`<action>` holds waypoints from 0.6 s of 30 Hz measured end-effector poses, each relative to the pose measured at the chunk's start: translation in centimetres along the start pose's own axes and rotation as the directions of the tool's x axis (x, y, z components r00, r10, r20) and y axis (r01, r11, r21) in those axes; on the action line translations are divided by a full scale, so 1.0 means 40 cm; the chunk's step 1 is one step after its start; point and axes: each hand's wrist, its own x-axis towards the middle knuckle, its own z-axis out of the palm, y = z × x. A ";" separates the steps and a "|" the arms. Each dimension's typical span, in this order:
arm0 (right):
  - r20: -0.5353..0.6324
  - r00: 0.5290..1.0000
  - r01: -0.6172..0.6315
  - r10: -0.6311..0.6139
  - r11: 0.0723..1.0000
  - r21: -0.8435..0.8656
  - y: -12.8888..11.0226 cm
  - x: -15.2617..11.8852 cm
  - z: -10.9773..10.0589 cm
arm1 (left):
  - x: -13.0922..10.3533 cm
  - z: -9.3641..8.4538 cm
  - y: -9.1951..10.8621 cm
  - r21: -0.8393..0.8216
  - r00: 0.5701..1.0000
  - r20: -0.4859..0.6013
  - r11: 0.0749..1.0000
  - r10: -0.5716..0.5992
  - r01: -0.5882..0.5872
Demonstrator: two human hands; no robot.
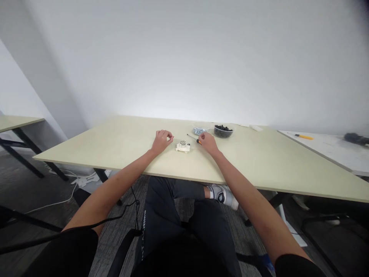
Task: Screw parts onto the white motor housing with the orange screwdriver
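My left hand point(162, 141) is just above the table, left of a small white plastic part. Its fingers are curled with thumb and forefinger together; whatever may be between them is too small to make out. The white plastic part point(182, 147) lies near the table's front edge, with a grey round piece on top and a small dark piece at its right. To the right of it, my right hand point(208, 142) is closed at the handle of a screwdriver point(198, 141). The thin shaft points away to the left, and the hand hides part of the orange-and-black handle.
Behind my right hand stand a clear tub of small silvery pieces point(198, 130) and a clear bowl of black parts point(223, 131). A white strip point(256, 128) lies farther right. An orange-handled tool point(305, 136) rests on a white board point(325, 148). The wall rises behind the table.
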 end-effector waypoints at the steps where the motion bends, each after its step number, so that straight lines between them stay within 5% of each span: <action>1: 0.005 1.000 -0.005 0.005 1.000 -0.025 -0.002 0.000 -0.001 | -0.001 0.001 -0.001 -0.008 1.000 0.002 1.000 -0.011 0.011; 11: 0.128 0.971 -0.148 0.200 0.931 -0.334 0.009 -0.010 -0.025 | -0.001 0.007 -0.008 -0.061 0.996 0.048 0.995 -0.078 0.081; 18: 0.217 0.955 -0.116 0.201 0.930 -0.349 0.023 -0.013 -0.042 | -0.001 0.007 -0.007 -0.067 0.994 0.069 0.994 -0.079 0.083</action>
